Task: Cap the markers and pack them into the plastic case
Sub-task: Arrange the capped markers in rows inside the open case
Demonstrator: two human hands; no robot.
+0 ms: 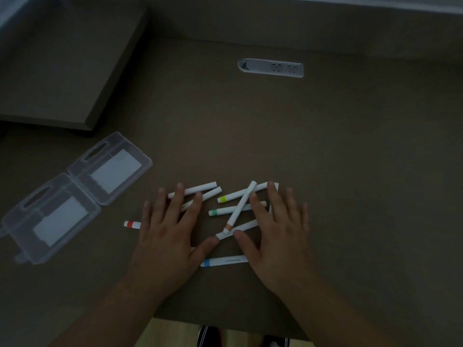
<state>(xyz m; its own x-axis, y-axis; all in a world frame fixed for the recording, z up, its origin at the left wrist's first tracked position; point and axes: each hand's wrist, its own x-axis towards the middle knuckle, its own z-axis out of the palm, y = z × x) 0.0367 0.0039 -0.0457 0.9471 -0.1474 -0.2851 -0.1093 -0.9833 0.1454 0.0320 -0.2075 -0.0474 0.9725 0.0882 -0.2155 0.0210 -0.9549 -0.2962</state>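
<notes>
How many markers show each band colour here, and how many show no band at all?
Red: 1
Yellow: 1
Green: 1
Orange: 1
Blue: 1
No band seen: 3, ends partly hidden by hands
Total: 8 markers

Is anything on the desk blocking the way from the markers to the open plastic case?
Nothing visible does. The plastic case lies open left of the markers, with bare desk between; only the left hand covers some markers.

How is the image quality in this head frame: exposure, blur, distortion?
Head view: badly underexposed, the desk dim brown; only the white markers and the clear plastic case stand out. Slightly soft overall, print on the markers unreadable. Wide-angle bending shows along the far desk edge. No glare.
</notes>
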